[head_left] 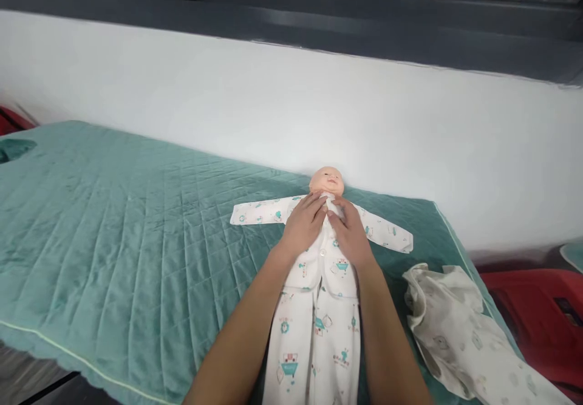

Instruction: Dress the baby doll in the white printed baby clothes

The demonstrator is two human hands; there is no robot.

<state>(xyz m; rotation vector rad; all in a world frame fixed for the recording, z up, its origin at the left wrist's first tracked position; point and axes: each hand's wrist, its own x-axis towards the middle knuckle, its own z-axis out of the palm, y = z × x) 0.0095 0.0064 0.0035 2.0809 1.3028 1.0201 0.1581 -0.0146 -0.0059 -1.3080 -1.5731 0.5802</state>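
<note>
A baby doll (328, 180) lies on its back, its bald head close to the wall. It is dressed in a white printed baby jacket (344, 265) with long sleeves spread out to both sides. Matching printed trousers (291, 344) cover the legs, running toward me. My left hand (304, 226) and my right hand (350, 230) meet at the jacket's front just below the neck, with the fingers closed on the cloth edges and the thumbs near each other. One button (323, 252) shows lower on the front. My fingers partly hide the collar area.
A green quilted cover (182, 223) lies under the doll. To the right is a crumpled white printed cloth (449, 326) on the cover's edge. Red chairs (542, 314) stand beyond that edge. Behind are a white wall (273, 101) and a dark window frame (319, 22).
</note>
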